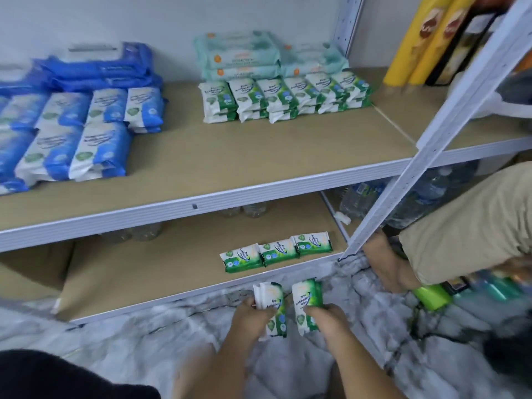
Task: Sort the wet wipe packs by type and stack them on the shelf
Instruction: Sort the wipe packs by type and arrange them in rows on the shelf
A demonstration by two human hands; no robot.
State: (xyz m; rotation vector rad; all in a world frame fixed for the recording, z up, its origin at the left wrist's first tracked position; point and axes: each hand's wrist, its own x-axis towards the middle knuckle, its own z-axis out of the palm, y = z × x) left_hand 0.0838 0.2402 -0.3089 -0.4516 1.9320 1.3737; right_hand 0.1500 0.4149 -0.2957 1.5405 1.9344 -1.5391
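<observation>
My left hand (250,319) grips a small stack of green-and-white wipe packs (273,306) just in front of the lower shelf edge. Beside it, my right hand (328,316) grips another stack of green packs (306,302). Three more green packs (275,251) lie in a row on the lower shelf (144,272). On the upper shelf (230,156) stand a green-pack stack (285,97), pale teal packs (253,54) behind it, and blue packs (77,131) at the left.
A white shelf upright (431,145) slants down at the right. Another person's leg and foot (388,266) rest by its base. Yellow rolls (414,41) stand at the upper right. Water bottles (426,194) sit behind the post. Grey marble floor (172,335) lies below.
</observation>
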